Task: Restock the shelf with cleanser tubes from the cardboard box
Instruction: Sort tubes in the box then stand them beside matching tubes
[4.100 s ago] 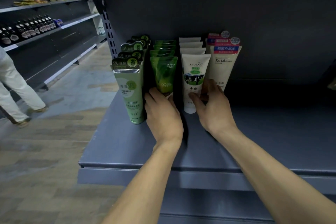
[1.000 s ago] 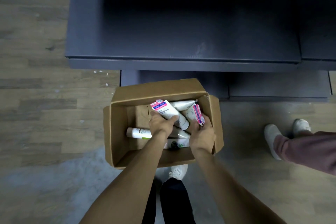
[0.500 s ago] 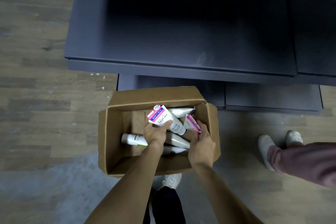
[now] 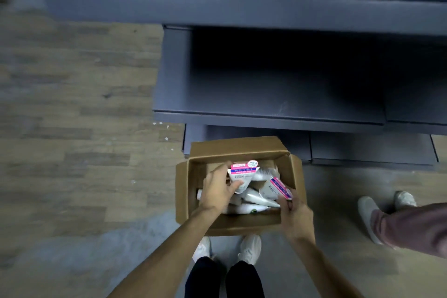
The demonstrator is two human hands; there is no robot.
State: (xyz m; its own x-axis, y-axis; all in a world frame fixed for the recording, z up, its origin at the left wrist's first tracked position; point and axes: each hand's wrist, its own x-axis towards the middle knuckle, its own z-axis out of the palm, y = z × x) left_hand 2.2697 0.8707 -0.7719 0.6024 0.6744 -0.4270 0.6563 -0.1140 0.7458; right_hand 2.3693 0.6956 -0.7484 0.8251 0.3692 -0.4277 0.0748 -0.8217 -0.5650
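Left hand: the left hand (image 4: 219, 191) grips a white cleanser tube with a pink-and-blue top (image 4: 242, 175), lifted near the box's far edge.
Right hand: the right hand (image 4: 295, 216) pinches a second pink-topped tube (image 4: 274, 188) at the box's right side.
Box: the open cardboard box (image 4: 185, 191) sits on the floor below the dark grey shelf (image 4: 266, 94), more white tubes (image 4: 254, 201) lying inside.
Bystander: white shoes (image 4: 367, 213), far right.

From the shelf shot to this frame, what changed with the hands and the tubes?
Both hands left the shelf row and went down into the cardboard box. The left hand now grips one pink-topped tube and the right hand another pink-topped tube, both lifted slightly over the last second. Loose tubes remain in the box, which sits on the floor below the shelf.
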